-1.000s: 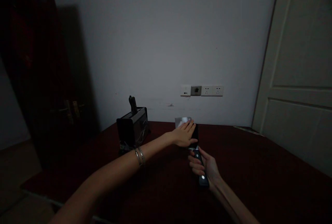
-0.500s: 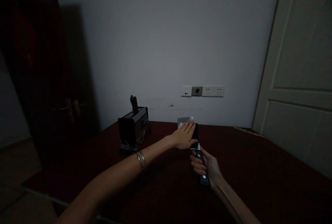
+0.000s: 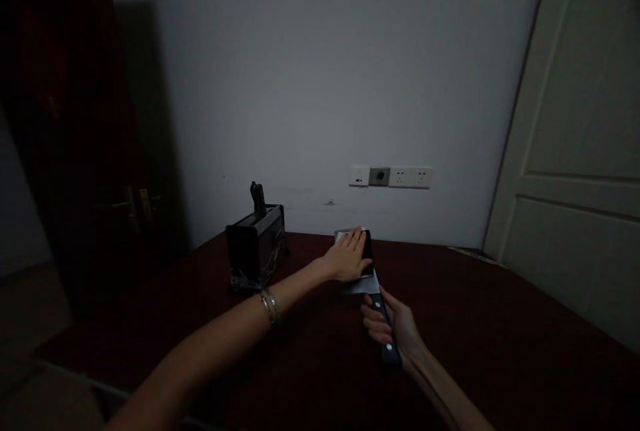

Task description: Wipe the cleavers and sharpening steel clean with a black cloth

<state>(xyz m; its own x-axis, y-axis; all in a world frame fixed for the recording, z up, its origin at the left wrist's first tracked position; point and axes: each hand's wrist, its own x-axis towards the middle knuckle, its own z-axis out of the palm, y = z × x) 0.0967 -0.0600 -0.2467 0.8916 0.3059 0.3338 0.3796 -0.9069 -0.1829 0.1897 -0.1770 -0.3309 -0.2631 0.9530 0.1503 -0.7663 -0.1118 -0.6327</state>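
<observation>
My right hand (image 3: 395, 331) is closed round the black, riveted handle (image 3: 386, 336) of a cleaver. Its broad, silvery blade (image 3: 364, 286) points away from me, above the dark table. My left hand (image 3: 347, 256) lies flat over the blade, fingers stretched out and thumb apart. Under and beside that palm shows a black, flat, rectangular patch (image 3: 368, 244); I cannot tell whether it is a separate piece or a reflection. Much of the blade is hidden by my left hand.
A dark knife block (image 3: 243, 254) with one black handle (image 3: 258, 199) sticking up stands left on the dark red table (image 3: 310, 358). Behind are a pale wall with a row of sockets (image 3: 390, 176), a dark door (image 3: 65, 151) left and a pale door (image 3: 575, 178) right.
My left hand has slid a little away from me and left over the blade, with the black patch, baring the blade near the handle. My right hand has shifted slightly nearer and left.
</observation>
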